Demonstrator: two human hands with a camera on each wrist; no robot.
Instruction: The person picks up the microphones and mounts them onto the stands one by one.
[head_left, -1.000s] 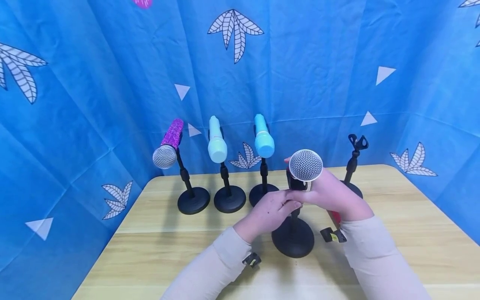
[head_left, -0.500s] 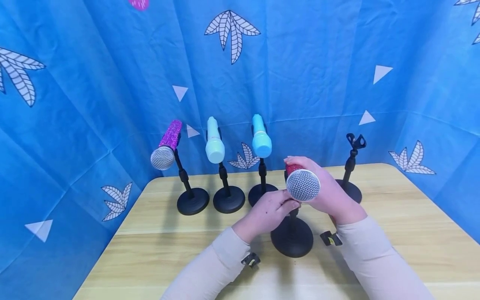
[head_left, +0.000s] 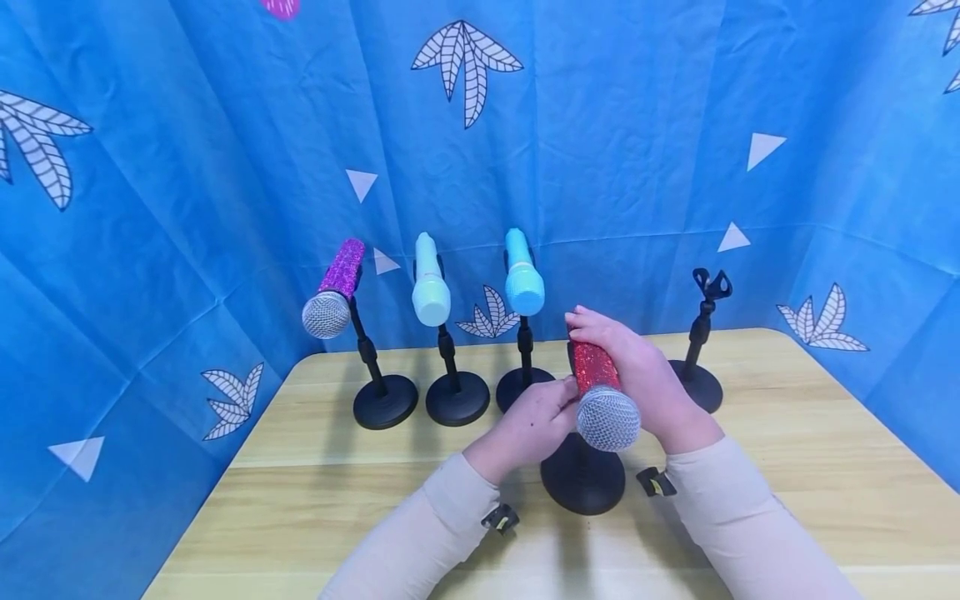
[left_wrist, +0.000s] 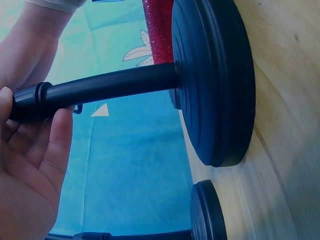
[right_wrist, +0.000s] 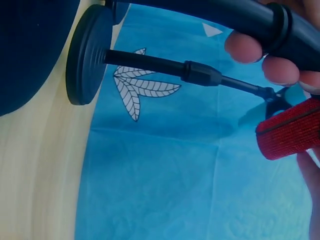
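Observation:
In the head view my left hand (head_left: pixel 528 421) grips the pole of the nearest black microphone stand, just above its round base (head_left: pixel 583 477); the left wrist view shows the fingers around the collar of the pole (left_wrist: pixel 110 85). My right hand (head_left: pixel 637 367) holds a glittery red microphone (head_left: pixel 595 367) at the top of that stand, fingers over its handle. Its silver mesh head (head_left: pixel 609 418) tilts down towards me. In the right wrist view the handle's tail end (right_wrist: pixel 287 130) shows. The stand's clip is mostly hidden by the microphone and hands.
Behind stand a purple microphone (head_left: pixel 343 271), a mint one (head_left: pixel 431 283) and a blue one (head_left: pixel 521 275), each on a stand. At the right, another stand has a bare clip (head_left: pixel 712 285). A red glittery thing (left_wrist: pixel 160 35) shows behind the near base.
The red microphone has tipped, its mesh head swinging down towards me and its handle coming into view. My right hand has turned with it. My left hand keeps its place on the pole.

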